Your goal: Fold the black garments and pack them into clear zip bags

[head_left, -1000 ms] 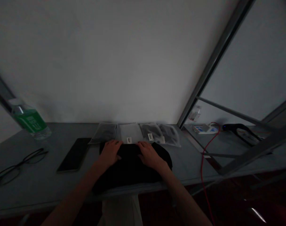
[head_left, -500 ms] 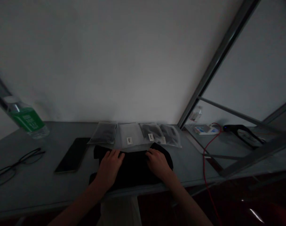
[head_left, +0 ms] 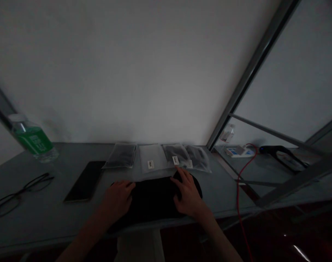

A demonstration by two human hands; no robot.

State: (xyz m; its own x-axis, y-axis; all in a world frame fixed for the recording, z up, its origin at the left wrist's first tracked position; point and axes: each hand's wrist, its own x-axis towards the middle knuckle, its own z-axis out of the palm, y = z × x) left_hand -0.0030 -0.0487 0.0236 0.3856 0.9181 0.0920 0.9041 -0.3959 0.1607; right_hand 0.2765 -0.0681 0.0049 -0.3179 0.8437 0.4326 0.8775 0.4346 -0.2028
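Observation:
A black folded cloth (head_left: 153, 198) lies at the near edge of the grey table (head_left: 48, 214). My left hand (head_left: 116, 198) rests flat on its left end, fingers stretched out. My right hand (head_left: 188, 194) lies flat on its right end, fingers spread and pointing to the far side. Just beyond the cloth, several clear plastic bags sit in a row: an empty-looking one with a label (head_left: 151, 160), and ones with dark contents (head_left: 121, 155) (head_left: 179, 154).
A black phone (head_left: 85, 181) lies left of the cloth, with eyeglasses (head_left: 17, 194) further left and a green-labelled bottle (head_left: 32, 140) at the back left. A red cable (head_left: 241, 178) hangs at the right by a metal frame (head_left: 248, 78). The scene is dim.
Both hands slid apart and back toward me over the cloth. The cloth now looks narrower front to back and longer sideways.

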